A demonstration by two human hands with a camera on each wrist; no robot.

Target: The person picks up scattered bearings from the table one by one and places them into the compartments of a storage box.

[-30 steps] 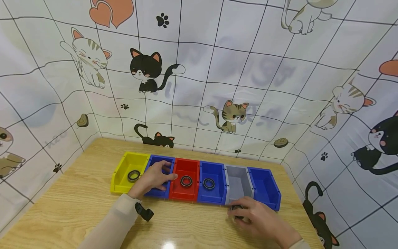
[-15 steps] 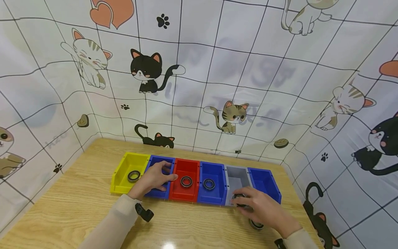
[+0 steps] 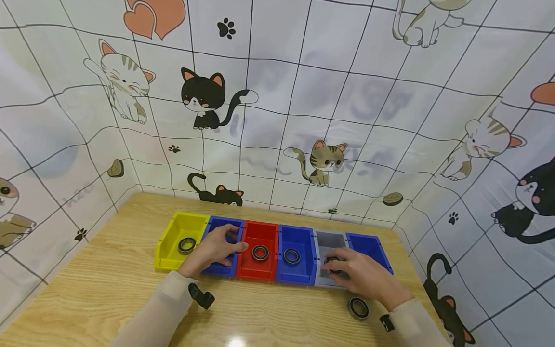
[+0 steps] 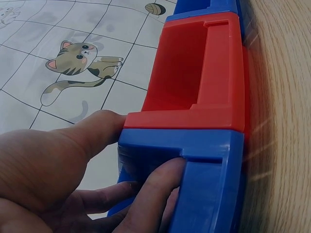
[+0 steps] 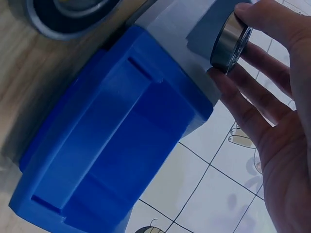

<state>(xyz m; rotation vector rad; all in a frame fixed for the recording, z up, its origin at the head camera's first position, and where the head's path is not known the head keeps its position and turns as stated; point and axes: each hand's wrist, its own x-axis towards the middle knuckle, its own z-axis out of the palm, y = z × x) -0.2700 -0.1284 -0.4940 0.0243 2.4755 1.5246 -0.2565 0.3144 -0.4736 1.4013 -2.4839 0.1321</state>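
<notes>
My left hand rests over the blue bin that is second from the left, its thumb at the wall beside the red bin and its other fingers reaching inside. Whatever lies under those fingers is hidden. Between thumb and fingertips, my right hand pinches a ball bearing, a steel ring with a dark face, within the grey bin, apart from its floor as far as I can tell. Another bearing lies on the table below the right wrist.
Single bearings lie in the yellow bin, the red bin and the middle blue bin. A further blue bin ends the row at the right. The wooden table meets a cat-print curtain behind the bins.
From the table in front, my right hand has carried its bearing up and forward into the grey bin. The bearing below the wrist has come into view. My left hand stays put.
</notes>
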